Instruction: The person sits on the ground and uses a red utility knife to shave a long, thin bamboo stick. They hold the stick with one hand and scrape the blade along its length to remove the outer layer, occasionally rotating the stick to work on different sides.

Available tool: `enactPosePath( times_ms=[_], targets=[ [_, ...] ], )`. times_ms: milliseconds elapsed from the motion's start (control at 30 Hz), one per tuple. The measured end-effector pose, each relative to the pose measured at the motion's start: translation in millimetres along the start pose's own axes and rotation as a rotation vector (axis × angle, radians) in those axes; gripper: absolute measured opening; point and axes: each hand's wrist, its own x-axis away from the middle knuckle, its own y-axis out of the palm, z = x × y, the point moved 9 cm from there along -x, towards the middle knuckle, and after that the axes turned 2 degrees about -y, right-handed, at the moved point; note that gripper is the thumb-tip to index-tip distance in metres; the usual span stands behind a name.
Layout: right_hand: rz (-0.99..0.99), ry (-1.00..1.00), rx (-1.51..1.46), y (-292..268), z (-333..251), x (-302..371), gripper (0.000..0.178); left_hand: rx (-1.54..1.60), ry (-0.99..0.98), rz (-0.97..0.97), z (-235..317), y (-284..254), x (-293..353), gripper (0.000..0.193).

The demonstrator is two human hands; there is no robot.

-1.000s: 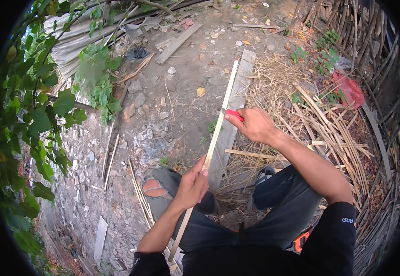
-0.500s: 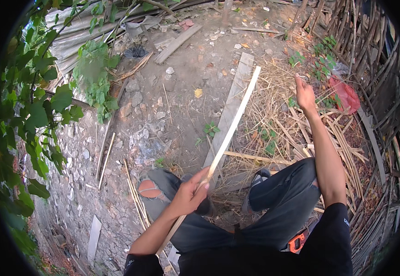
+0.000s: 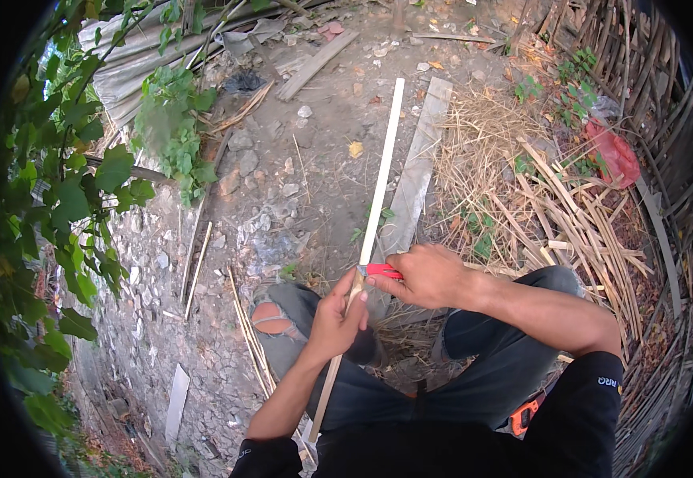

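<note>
Strip [image 3: 384, 171]: long, narrow, pale; slants across the left thigh, lower end close to the shirt, far end up over bare soil [image 3: 314, 199].
Left hand [image 3: 337, 323]: clamped round the strip below its middle, thumb on the right side.
Right hand [image 3: 426, 275]: closed on a red-handled knife [image 3: 384, 272], knuckles up; right beside the left hand, though whether the two touch I cannot tell.
Blade: grey, against the strip just above the left fingers; too small to tell how deep it sits.
Jeans [image 3: 482, 378]: dark blue-grey, legs bent and spread, left knee torn open.
Board [image 3: 420, 159]: grey, weathered, flat on the ground just right of the strip.
Straw [image 3: 478, 151]: loose mat right of the board.
Strip pile [image 3: 593, 223]: pale lengths, heaped crosswise beyond the right knee.
Thin strips [image 3: 249, 338]: a few, beside the left knee.
Orange-handled tool [image 3: 524, 417]: by the right hip, partly hidden.
Red bag [image 3: 613, 155]: crumpled, near the stick fence [image 3: 653, 72].
Vine [image 3: 83, 191]: green, broad-leaved, hanging along the left.
</note>
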Motion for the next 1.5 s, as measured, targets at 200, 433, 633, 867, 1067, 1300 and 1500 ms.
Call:
enactPosePath(
  times_ms=[200,433,633,867,1067,1300,1500],
  targets=[
    [0.16,-0.082,0.081,9.2,8.1,-10.2,0.063,0.017,0.034,0.027,1.3,-3.0,0.0,0.057],
    [0.239,-0.058,0.185,-7.2,12.7,-24.6,0.06,0.034,0.061,0.048,4.4,-12.1,-13.5,0.057],
    [0.286,0.157,0.111,-46.3,53.5,-34.4,0.07,0.017,0.058,0.005,0.4,-8.8,-12.4,0.056],
    [0.482,0.484,0.04,-121.0,177.8,-28.7,0.082,-0.181,0.133,-0.101,-5.7,3.0,1.5,0.055],
    [0.926,0.759,-0.133,-196.3,328.7,60.2,0.09,-0.243,0.211,-0.191,-5.6,-1.0,27.4,0.053],
    [0.772,0.438,-0.159,-161.7,212.2,18.8,0.082,0.043,0.057,-0.016,2.8,-1.7,9.8,0.054],
    [0.232,0.077,-0.012,-63.4,39.6,-9.1,0.065,0.004,0.083,0.027,2.2,-4.9,3.9,0.055]
  ],
)
